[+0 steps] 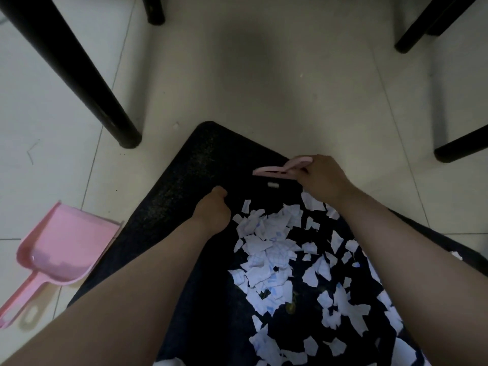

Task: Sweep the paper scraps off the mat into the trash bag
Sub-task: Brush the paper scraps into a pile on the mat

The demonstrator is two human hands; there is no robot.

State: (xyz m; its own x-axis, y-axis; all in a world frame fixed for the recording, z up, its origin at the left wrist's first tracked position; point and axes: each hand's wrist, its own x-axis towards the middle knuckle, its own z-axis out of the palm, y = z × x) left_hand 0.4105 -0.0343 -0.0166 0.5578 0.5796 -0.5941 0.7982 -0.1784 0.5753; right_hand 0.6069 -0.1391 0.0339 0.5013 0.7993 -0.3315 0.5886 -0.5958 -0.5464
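Tiled floor, black mat, and our right hand grips the pink brush at the far edge while the left hand is fisted on the mat, holding nothing we can see. Paper scraps are heaped just behind both hands, the dustpan sits off the mat's left edge, and no trash bag's in view, so a hard sweep could probably scatter bits onto the tiles.

mat 1; dustpan 1; brush 1; hands 2; scraps many

The pink brush shows only its back and handle loop; its bristles are lost against the dark mat. The left hand is curled with its fingers out of sight, so whether it holds anything is unclear. The mat, paper scraps and dustpan handle run off the frame edges.
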